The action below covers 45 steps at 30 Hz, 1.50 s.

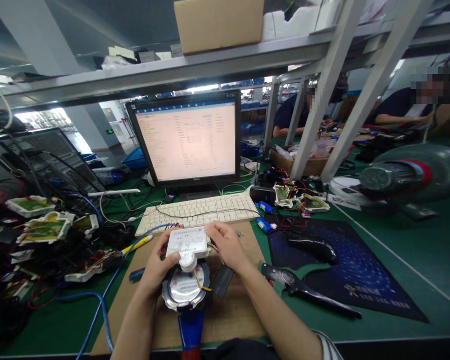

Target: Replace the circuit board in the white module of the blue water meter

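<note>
My left hand [160, 258] grips a white plastic electronics housing [187, 242] by its left side, thumb on the printed face. At its right edge, the fingers of my right hand [228, 246] are closed on the housing's corner, close to some thin wires. Below it sits a round metal meter body [187, 287] with a silver face, its blue pipe part [191, 327] pointing toward me. Yellow and dark wires [201, 283] run down from the housing over the silver face. A black flat piece [222, 281] hangs by my right wrist.
A cardboard sheet [243, 317] lies beneath the work, with a keyboard [202, 211] and monitor [187, 142] behind. Pliers-like cutters [307, 290] and a mouse [313, 247] are on the right. Open circuit housings [46, 227] pile up at left. Two people sit beyond the shelf posts.
</note>
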Each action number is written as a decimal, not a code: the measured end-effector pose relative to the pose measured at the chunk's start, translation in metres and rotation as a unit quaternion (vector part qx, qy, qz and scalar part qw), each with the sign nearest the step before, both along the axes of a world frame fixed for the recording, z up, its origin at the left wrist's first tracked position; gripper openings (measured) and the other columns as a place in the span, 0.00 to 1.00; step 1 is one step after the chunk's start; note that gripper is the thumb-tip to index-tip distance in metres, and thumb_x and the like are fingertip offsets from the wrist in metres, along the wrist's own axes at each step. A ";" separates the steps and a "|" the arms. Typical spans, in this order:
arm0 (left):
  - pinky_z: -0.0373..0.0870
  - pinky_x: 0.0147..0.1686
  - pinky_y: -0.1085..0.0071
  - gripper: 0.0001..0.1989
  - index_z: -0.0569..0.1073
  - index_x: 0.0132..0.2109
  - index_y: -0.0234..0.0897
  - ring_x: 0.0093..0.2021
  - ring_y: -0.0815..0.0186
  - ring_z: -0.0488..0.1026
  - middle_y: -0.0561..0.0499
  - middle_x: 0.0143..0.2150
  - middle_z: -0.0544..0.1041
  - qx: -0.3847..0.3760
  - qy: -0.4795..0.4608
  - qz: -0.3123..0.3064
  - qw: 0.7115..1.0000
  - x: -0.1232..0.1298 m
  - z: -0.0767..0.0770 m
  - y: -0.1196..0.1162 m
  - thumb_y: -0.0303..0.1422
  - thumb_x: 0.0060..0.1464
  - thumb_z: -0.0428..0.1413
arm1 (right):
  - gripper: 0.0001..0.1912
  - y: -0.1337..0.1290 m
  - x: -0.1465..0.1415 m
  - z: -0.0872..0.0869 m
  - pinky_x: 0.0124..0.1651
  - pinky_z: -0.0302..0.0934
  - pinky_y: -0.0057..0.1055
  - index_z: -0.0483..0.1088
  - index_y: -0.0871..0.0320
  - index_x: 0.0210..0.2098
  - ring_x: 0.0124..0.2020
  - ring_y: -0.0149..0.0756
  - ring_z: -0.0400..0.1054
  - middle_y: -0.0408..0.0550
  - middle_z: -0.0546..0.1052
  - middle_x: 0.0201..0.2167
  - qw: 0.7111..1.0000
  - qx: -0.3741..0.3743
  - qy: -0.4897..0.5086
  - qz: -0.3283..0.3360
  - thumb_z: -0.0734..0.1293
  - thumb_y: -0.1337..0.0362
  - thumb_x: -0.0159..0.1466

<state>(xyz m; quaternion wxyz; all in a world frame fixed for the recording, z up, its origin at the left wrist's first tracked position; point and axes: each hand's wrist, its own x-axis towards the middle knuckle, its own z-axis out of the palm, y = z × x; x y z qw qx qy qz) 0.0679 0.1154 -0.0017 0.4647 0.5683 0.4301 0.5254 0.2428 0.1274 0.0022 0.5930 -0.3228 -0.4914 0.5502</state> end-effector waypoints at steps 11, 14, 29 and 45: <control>0.66 0.45 0.63 0.34 0.69 0.45 0.35 0.50 0.48 0.68 0.39 0.52 0.70 -0.023 0.018 0.005 1.000 -0.002 0.006 0.002 0.46 0.29 0.64 | 0.20 -0.005 -0.018 -0.006 0.25 0.47 0.25 0.58 0.58 0.16 0.19 0.25 0.51 0.38 0.60 0.15 0.985 -0.099 0.132 -0.049 0.67 0.50 0.45; 0.66 0.45 0.62 0.35 0.70 0.45 0.35 0.50 0.47 0.67 0.39 0.51 0.70 -0.029 0.011 0.014 0.999 -0.002 0.006 0.003 0.47 0.28 0.64 | 0.20 -0.005 -0.021 -0.011 0.25 0.48 0.25 0.59 0.59 0.17 0.20 0.25 0.51 0.38 0.61 0.15 0.982 -0.106 0.142 -0.056 0.68 0.50 0.45; 0.66 0.47 0.60 0.34 0.71 0.45 0.35 0.51 0.46 0.67 0.40 0.50 0.72 -0.021 0.022 0.011 0.999 -0.006 0.002 0.006 0.46 0.28 0.64 | 0.20 -0.009 -0.012 -0.012 0.21 0.45 0.21 0.66 0.57 0.39 0.16 0.23 0.51 0.31 0.59 0.12 0.962 -0.116 0.242 0.045 0.69 0.61 0.46; 0.64 0.47 0.64 0.32 0.68 0.45 0.35 0.51 0.49 0.67 0.40 0.52 0.70 -0.013 -0.009 0.013 1.000 0.002 0.005 0.001 0.44 0.30 0.63 | 0.26 -0.010 0.001 -0.013 0.41 0.61 0.26 0.67 0.59 0.42 0.33 0.28 0.69 0.43 0.75 0.31 0.943 -0.134 0.238 0.187 0.75 0.62 0.45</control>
